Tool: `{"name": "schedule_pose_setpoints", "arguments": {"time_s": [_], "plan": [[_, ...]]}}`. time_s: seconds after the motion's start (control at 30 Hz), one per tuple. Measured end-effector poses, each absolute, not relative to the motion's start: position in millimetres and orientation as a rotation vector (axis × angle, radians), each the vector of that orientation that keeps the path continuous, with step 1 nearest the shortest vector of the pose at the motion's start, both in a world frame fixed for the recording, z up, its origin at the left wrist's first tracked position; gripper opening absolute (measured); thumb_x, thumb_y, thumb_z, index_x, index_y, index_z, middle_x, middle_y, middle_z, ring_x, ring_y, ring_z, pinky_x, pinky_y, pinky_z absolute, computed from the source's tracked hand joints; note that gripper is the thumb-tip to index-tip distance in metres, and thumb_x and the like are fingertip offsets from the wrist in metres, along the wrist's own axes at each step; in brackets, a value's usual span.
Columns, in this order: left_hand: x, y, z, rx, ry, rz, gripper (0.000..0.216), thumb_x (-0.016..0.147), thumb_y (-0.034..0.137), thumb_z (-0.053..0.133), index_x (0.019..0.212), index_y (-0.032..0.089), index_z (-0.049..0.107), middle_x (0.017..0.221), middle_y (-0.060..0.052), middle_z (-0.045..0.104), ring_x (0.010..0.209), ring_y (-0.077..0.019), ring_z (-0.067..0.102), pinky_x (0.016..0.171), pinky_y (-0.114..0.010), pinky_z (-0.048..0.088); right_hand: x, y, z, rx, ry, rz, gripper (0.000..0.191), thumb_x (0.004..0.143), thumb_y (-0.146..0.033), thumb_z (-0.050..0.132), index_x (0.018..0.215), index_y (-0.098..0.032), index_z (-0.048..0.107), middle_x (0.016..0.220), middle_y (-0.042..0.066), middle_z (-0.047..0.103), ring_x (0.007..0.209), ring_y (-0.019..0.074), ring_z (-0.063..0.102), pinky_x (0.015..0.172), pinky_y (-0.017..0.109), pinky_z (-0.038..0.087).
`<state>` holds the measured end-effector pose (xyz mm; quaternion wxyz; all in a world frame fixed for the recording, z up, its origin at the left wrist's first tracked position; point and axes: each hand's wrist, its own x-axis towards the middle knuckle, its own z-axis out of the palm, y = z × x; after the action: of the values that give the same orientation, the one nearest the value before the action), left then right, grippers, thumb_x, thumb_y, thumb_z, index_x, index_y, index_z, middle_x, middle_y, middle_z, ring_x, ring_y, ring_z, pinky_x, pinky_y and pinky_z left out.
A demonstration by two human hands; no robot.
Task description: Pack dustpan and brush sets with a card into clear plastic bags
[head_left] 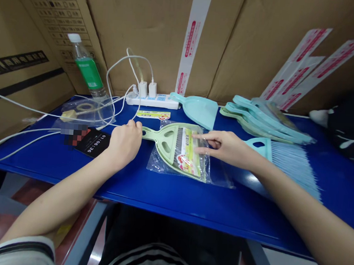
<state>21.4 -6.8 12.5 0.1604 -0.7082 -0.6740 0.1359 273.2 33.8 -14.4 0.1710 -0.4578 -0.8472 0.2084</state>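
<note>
A light green dustpan (166,148) lies with a brush nested in it, partly inside a clear plastic bag (219,178). My left hand (125,142) is closed around the end of its handle. A yellow-and-white label card (190,154) lies over the bristles. My right hand (227,146) touches the card and the bag from the right, thumb and forefinger apart. Just beyond that hand, a blue brush (291,162) lies with its bristles to the right, partly hidden by my forearm.
Behind are a light blue dustpan (200,110), a pile of dustpans (266,119), another label card (153,114) and a power strip (157,101) with white cables. At left are a phone (93,142), a bottle (88,70) and a bag with tape (85,108). Cardboard (148,28) walls the back.
</note>
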Motion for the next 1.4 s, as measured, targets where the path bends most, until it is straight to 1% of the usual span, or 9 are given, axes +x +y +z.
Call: {"name": "schedule_pose_setpoints", "arguments": {"time_s": [0.1,0.2,0.47,0.57,0.77,0.93,1.03,1.2,1.4], "plan": [[22,-7,12,-2.011,-1.920,0.387,0.038,0.088,-0.002,0.025,0.108,0.004,0.056,0.098,-0.020,0.064,0.087,-0.0272,0.070,0.065,-0.029,0.048,276,35,-13,-1.298,-2.471,0.567,0.059,0.079,-0.065,0.058,0.115,-0.020,0.073,0.057,-0.006,0.029,0.052,0.0127,0.029,0.052,0.027,0.025],[25,-8,11,-2.006,-1.926,0.379,0.036,0.088,-0.002,0.026,0.107,0.005,0.056,0.097,-0.019,0.064,0.088,-0.0261,0.069,0.064,-0.027,0.047,274,33,-14,-1.326,-2.502,0.519,0.055,0.080,-0.059,0.060,0.115,-0.020,0.073,0.057,-0.006,0.032,0.051,0.0127,0.031,0.052,0.027,0.026],[34,-12,10,-2.008,-1.978,0.327,0.036,0.089,-0.004,0.027,0.106,0.002,0.058,0.100,-0.021,0.064,0.094,-0.0273,0.067,0.064,-0.026,0.047,274,33,-12,-1.381,-2.506,0.581,0.060,0.079,-0.058,0.057,0.124,-0.020,0.069,0.057,-0.006,0.026,0.051,0.0128,0.027,0.051,0.028,0.023],[35,-13,7,-2.004,-1.978,0.315,0.037,0.090,-0.004,0.027,0.109,0.002,0.058,0.099,-0.020,0.064,0.093,-0.0264,0.067,0.064,-0.026,0.048,280,35,-9,-1.386,-2.529,0.613,0.063,0.078,-0.060,0.055,0.128,-0.022,0.066,0.058,-0.006,0.026,0.050,0.0130,0.028,0.051,0.028,0.023],[35,-14,2,-1.999,-1.958,0.307,0.039,0.092,-0.003,0.025,0.116,0.001,0.056,0.100,-0.018,0.064,0.092,-0.0243,0.067,0.063,-0.025,0.050,289,37,-6,-1.474,-2.570,0.625,0.071,0.076,-0.062,0.051,0.132,-0.019,0.062,0.057,-0.005,0.030,0.050,0.0136,0.028,0.051,0.029,0.026],[37,-14,3,-2.000,-1.952,0.342,0.046,0.093,-0.002,0.024,0.132,0.000,0.048,0.105,-0.019,0.064,0.090,-0.0237,0.067,0.063,-0.026,0.051,288,35,-5,-1.470,-2.618,0.613,0.071,0.078,-0.061,0.050,0.135,-0.020,0.060,0.055,-0.005,0.035,0.049,0.0138,0.029,0.053,0.030,0.028],[38,-15,3,-2.004,-1.936,0.345,0.051,0.092,-0.001,0.024,0.140,0.002,0.042,0.105,-0.019,0.065,0.088,-0.0239,0.067,0.062,-0.028,0.052,288,34,-4,-1.470,-2.618,0.609,0.071,0.078,-0.061,0.051,0.136,-0.020,0.059,0.054,-0.005,0.035,0.048,0.0138,0.028,0.053,0.030,0.028],[38,-17,2,-2.018,-1.902,0.342,0.056,0.090,-0.001,0.023,0.143,0.005,0.040,0.103,-0.019,0.064,0.085,-0.0242,0.066,0.061,-0.030,0.052,292,33,-1,-1.441,-2.605,0.621,0.066,0.079,-0.060,0.051,0.134,-0.024,0.061,0.054,-0.006,0.033,0.047,0.0135,0.029,0.052,0.030,0.029],[39,-18,1,-2.016,-1.867,0.386,0.059,0.091,0.001,0.024,0.147,0.012,0.036,0.101,-0.016,0.064,0.083,-0.0218,0.064,0.061,-0.027,0.050,294,32,0,-1.438,-2.646,0.605,0.061,0.081,-0.059,0.050,0.132,-0.028,0.062,0.054,-0.004,0.041,0.048,0.0150,0.034,0.053,0.030,0.032]]}}
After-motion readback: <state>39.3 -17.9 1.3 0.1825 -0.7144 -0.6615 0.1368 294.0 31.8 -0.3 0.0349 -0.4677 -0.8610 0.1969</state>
